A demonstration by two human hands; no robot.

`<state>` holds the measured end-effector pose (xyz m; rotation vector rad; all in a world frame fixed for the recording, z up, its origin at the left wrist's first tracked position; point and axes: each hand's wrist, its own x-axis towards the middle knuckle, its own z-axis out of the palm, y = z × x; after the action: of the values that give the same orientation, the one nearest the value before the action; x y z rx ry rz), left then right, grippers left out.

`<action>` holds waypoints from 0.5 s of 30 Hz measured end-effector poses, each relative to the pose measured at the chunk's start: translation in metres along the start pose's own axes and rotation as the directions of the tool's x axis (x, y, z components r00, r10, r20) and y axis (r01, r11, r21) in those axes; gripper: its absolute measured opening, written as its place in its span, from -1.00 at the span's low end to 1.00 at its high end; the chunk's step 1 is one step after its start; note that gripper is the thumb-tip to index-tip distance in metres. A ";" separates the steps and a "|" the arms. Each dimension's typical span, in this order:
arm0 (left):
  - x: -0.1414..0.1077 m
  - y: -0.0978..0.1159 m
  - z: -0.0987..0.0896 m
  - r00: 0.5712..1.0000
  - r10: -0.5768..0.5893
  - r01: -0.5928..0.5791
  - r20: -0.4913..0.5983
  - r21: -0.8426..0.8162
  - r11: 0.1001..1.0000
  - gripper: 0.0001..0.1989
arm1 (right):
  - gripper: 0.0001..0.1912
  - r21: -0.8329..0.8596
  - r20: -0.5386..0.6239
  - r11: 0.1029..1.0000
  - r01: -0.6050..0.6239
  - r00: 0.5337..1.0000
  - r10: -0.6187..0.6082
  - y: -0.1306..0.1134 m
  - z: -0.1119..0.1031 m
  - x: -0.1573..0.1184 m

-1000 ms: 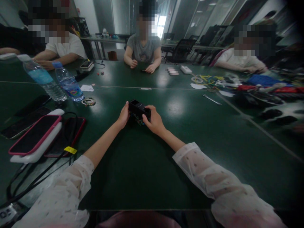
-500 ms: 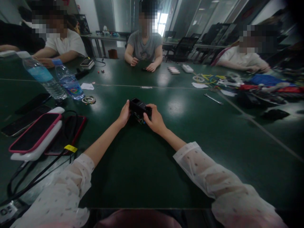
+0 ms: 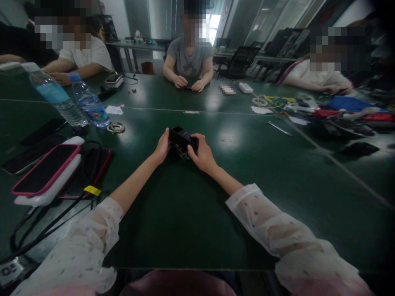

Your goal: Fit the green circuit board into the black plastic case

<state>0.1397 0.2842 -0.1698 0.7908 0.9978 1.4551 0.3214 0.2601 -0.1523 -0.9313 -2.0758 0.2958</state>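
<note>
Between my hands is a black box-shaped electronic device (image 3: pixel 182 137) with a small dark window on its top left. Along its lower front edge, what looks like a bare circuit board with small coloured parts shows. My left hand (image 3: pixel 162 147) is closed on the device's left end, thumb up at the corner. Around the right end wraps my right hand (image 3: pixel 202 153), its thumb on the near side. The fingers behind the device are hidden. Both forearms reach forward over the green table (image 3: pixel 191 218).
At left stand two water bottles (image 3: pixel 57 96) (image 3: pixel 89 102), with a pink-edged phone (image 3: pixel 47 170), other phones and black cables (image 3: pixel 58 222) nearer. A bracelet-like ring (image 3: pixel 116 128) lies beside them. At right are a wrench (image 3: pixel 279 128) and piled cables (image 3: pixel 271 101). Several people sit around the table.
My hands and the device hold nearly the same pose. The view has shifted slightly. Across the table, a person's raised hand has come down towards the other hand.
</note>
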 end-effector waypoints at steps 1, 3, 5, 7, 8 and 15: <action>0.000 0.000 0.000 1.000 0.003 -0.003 0.002 -0.001 1.000 -0.51 | -0.60 0.003 0.001 1.000 -0.001 1.000 0.001 0.000 0.000 0.000; 0.001 -0.001 -0.001 1.000 0.006 -0.006 0.004 0.005 1.000 -0.51 | -0.60 0.006 0.002 1.000 -0.003 1.000 0.003 0.000 0.000 0.000; 0.001 -0.001 -0.001 1.000 0.009 -0.009 0.004 0.009 1.000 -0.51 | -0.60 0.004 0.000 1.000 -0.008 1.000 0.008 0.001 0.001 0.000; 0.001 -0.001 -0.001 1.000 0.014 -0.014 0.008 0.005 1.000 -0.51 | -0.60 0.001 0.001 1.000 -0.012 1.000 0.012 0.001 0.001 0.000; 0.000 -0.001 -0.001 1.000 0.015 -0.015 0.010 0.002 1.000 -0.52 | -0.60 0.001 0.001 1.000 -0.011 1.000 0.011 0.001 0.001 0.000; -0.002 0.001 -0.001 1.000 0.001 -0.001 0.002 0.025 1.000 -0.50 | -0.60 0.014 -0.005 1.000 -0.004 1.000 0.004 0.001 0.001 0.000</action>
<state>0.1388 0.2825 -0.1695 0.8115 1.0160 1.4449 0.3214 0.2607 -0.1535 -0.9268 -2.0650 0.3095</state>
